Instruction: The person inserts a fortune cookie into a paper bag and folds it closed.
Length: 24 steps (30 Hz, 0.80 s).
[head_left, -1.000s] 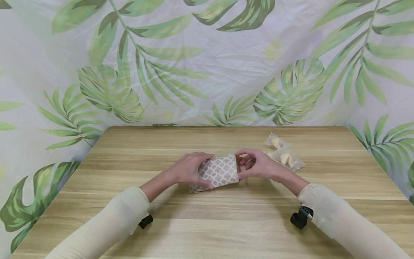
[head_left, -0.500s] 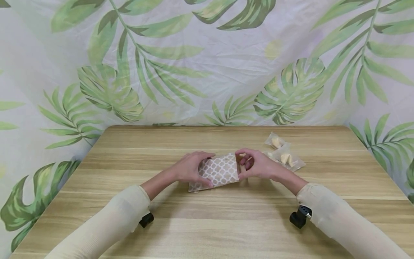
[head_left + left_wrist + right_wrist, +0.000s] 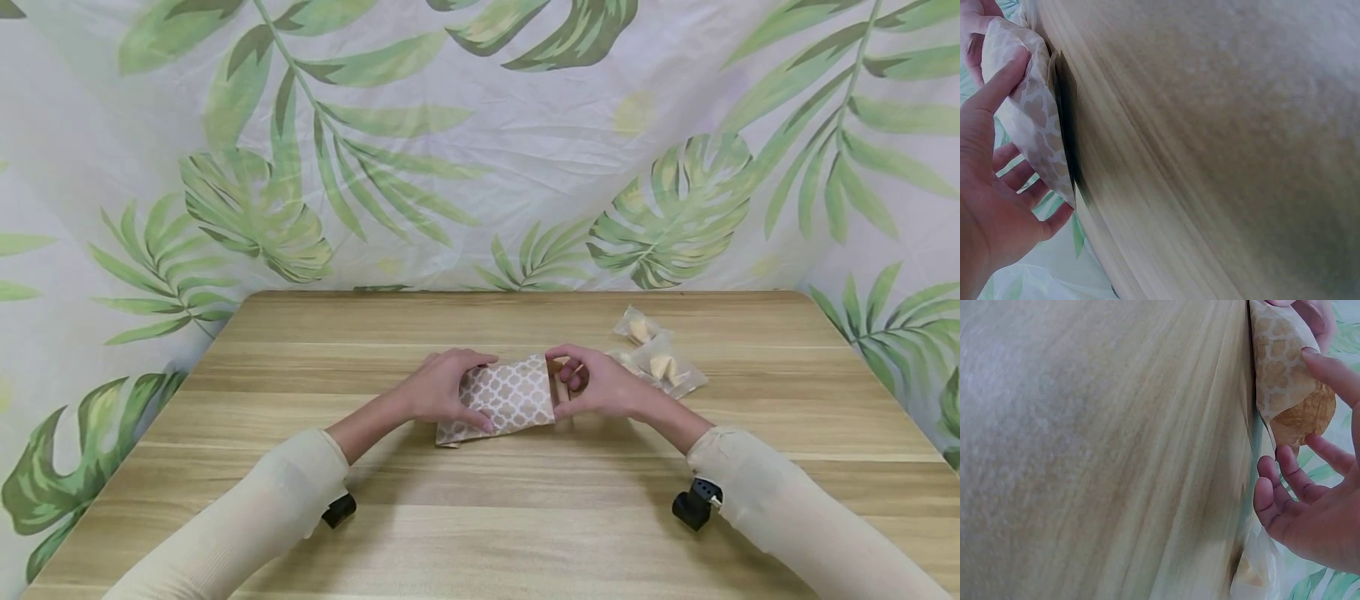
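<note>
- Mostly, the patterned paper bag (image 3: 504, 398) shows only its top face from the head view; its left end is covered by the left hand (image 3: 441, 389) and its mouth on the right is half hidden behind the right hand (image 3: 594, 385).
- Held between the two hands, the bag rests on the wooden table (image 3: 480, 517), its lower left corner touching the wood.
- Left hand: thumb on the near face and fingers curled over the far edge, gripping the bag's closed end; the left wrist view shows the thumb (image 3: 999, 81) pressed flat on the paper (image 3: 1032, 119).
- Right hand: thumb and forefinger pinch the bag's open edge, the other fingers loosely bent beside it. The right wrist view shows a fingertip (image 3: 1329, 369) on the bag's brown inside (image 3: 1300, 415), yet what lies inside cannot be made out.
- Beyond and to the right of the right hand lie two clear wrapped fortune cookies (image 3: 660, 367), the nearer one just beside the knuckles and partly cut off by them; the farther one (image 3: 637, 330) sits behind it, touching or overlapping its wrapper.
- Both wrist views are blurred and filled mostly with table grain; the right wrist view catches only a corner of a clear wrapper (image 3: 1254, 569) at the bottom edge.
- Black wrist mounts (image 3: 693, 504) peek out under the cream sleeves (image 3: 787, 508), largely hidden.
- No brand, label or writing can be read anywhere; the bag carries only a white lattice print on tan, and the backdrop cloth (image 3: 480, 142) only green leaves.
</note>
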Motion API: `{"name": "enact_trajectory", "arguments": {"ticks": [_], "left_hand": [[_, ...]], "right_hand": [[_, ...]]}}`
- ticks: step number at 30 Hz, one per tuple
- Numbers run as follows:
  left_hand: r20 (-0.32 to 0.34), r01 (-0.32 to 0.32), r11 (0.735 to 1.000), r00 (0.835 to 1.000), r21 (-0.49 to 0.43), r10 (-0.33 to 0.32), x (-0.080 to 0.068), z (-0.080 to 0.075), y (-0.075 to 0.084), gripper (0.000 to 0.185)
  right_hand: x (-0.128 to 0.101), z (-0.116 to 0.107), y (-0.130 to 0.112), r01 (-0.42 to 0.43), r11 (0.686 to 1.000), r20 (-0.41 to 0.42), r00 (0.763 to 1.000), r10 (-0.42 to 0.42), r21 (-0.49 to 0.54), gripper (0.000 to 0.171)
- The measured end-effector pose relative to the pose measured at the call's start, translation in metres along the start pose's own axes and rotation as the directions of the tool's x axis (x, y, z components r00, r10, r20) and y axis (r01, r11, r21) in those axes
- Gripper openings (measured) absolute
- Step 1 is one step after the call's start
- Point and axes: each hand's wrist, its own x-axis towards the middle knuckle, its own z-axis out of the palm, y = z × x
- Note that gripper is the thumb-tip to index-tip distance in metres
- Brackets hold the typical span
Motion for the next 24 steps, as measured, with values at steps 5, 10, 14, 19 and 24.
{"name": "enact_trajectory", "arguments": {"ticks": [5, 10, 14, 19, 24], "left_hand": [[-0.032, -0.016, 1.000, 0.999, 0.001, 0.016, 0.0003, 0.0006, -0.0012, 0.095], [-0.062, -0.033, 0.999, 0.998, -0.005, 0.032, 0.0001, 0.0012, -0.0027, 0.091], [-0.081, -0.041, 0.999, 0.996, -0.018, 0.039, -0.0005, 0.0020, -0.0038, 0.088], [-0.098, -0.035, 0.999, 0.995, -0.037, 0.031, -0.0016, 0.0017, -0.0050, 0.088], [-0.107, -0.058, 0.998, 0.993, -0.034, 0.054, -0.0021, 0.0015, -0.0061, 0.088]], "right_hand": [[0.0000, -0.0006, 0.0019, 0.005, 1.000, -0.005, 1.000, -0.005, -0.008, 0.079], [-0.0003, -0.0014, 0.0036, -0.004, 1.000, -0.007, 1.000, 0.004, -0.027, 0.076], [-0.0004, -0.0023, 0.0048, -0.004, 0.999, -0.009, 1.000, 0.003, -0.046, 0.075], [0.0001, -0.0032, 0.0055, -0.001, 0.996, -0.054, 0.999, -0.004, -0.093, 0.073], [0.0038, -0.0017, 0.0041, 0.026, 0.982, -0.145, 0.988, -0.054, -0.189, 0.052]]}}
